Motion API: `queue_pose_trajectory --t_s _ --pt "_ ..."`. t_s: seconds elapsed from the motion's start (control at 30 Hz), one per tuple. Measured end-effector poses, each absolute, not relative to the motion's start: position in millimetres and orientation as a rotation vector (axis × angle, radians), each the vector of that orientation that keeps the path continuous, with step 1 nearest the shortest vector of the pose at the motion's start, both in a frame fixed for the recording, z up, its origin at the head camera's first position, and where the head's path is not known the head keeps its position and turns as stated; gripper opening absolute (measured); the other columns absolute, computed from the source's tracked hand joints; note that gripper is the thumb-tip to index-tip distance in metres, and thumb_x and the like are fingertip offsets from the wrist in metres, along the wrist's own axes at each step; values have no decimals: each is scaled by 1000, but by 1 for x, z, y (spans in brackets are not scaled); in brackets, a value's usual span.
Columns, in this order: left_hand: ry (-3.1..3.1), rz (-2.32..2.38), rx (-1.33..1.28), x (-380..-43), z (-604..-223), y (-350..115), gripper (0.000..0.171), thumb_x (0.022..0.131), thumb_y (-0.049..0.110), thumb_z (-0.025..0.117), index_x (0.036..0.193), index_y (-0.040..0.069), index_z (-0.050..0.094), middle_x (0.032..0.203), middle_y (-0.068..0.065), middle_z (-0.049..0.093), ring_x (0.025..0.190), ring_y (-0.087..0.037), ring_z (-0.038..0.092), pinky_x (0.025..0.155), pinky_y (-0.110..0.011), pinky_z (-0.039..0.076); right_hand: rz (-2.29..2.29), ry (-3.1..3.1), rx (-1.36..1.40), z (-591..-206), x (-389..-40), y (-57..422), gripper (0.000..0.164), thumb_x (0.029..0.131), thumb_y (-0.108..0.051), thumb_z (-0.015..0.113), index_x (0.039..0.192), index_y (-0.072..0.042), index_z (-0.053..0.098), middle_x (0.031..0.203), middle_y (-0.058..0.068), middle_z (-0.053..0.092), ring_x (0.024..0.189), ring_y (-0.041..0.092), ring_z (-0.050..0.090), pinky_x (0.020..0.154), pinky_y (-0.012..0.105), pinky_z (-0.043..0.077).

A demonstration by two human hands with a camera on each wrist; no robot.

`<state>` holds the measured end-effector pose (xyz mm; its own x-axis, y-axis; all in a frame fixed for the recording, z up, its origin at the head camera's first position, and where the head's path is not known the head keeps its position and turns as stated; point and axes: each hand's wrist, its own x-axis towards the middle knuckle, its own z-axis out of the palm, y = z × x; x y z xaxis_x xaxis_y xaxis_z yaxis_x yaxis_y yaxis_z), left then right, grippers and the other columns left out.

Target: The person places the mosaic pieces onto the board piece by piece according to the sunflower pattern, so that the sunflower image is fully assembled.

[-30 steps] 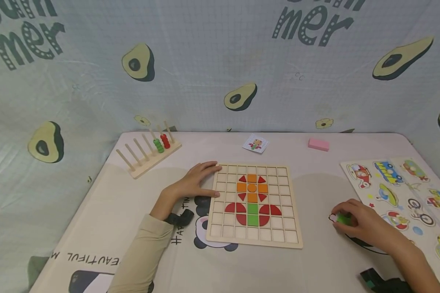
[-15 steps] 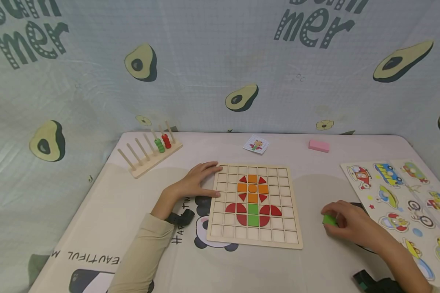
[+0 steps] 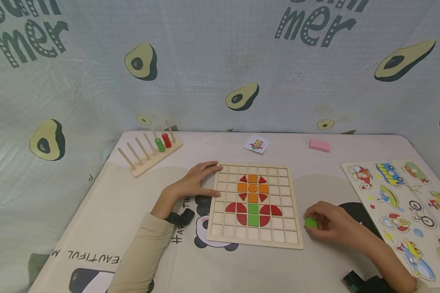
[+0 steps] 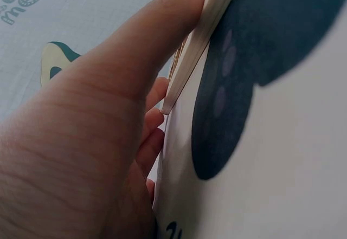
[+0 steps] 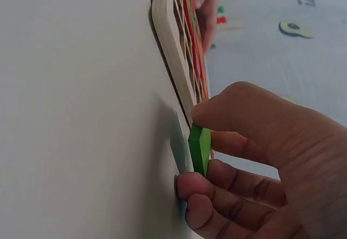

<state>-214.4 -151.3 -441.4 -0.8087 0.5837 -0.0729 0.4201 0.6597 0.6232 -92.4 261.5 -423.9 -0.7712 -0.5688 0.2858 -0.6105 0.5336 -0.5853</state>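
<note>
In the head view, a light wooden grid board (image 3: pixel 291 240) lies mid-table, with orange squares, an orange circle (image 3: pixel 253 188), red triangles, red rounded pieces (image 3: pixel 270 210) and two green squares (image 3: pixel 253 220) set in its cells. My left hand (image 3: pixel 190 183) rests at the board's left edge, thumb and fingertips touching the rim. Just off the board's right edge, my right hand (image 3: pixel 331 224) pinches a green tile (image 3: pixel 310 223) between thumb and fingers. The right wrist view shows this green tile (image 5: pixel 199 149) held on edge, close over the table and near the board's corner.
Behind the board lies a small pattern card (image 3: pixel 256 144), and farther right a pink block (image 3: pixel 320 145). A wooden peg stand (image 3: pixel 157 160) with green and red beads is at back left. A picture puzzle board (image 3: pixel 374 199) lies at right, near the right forearm.
My right hand has moved left from beside the picture puzzle to near the grid board, carrying the green tile. The left hand has stayed at the board's edge.
</note>
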Motion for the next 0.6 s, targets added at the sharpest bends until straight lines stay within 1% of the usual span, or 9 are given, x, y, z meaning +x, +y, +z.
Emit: queue_pose_trajectory --t_s 0.27,0.37,0.5,0.6 --pt "2614 887 800 -215 -440 -152 82 79 39 79 149 16 41 159 -8 25 147 -35 15 117 -57 13 1150 -2656 1126 -421 -94 241 33 74 1 78 101 -13 64 87 -9 56 67 1 51 55 16 45" --pt "2610 890 795 -214 -440 -152 82 80 38 79 149 16 41 159 -9 25 147 -35 14 117 -58 13 1161 -2615 1170 -422 -95 234 34 73 2 77 100 -13 64 87 -8 56 68 2 52 56 15 45" --pt "2604 888 787 -213 -440 -151 82 80 39 79 149 16 41 159 -8 25 147 -35 14 117 -58 13 1141 -2583 1214 -424 -95 225 34 72 2 77 100 -14 64 86 -9 54 70 2 50 58 13 43" --pt "2605 887 781 -213 -439 -151 82 79 40 79 149 17 41 159 -8 25 147 -35 14 117 -58 13 1120 -2597 1230 -423 -96 217 32 73 0 77 100 -13 64 86 -10 53 71 1 49 59 12 42"
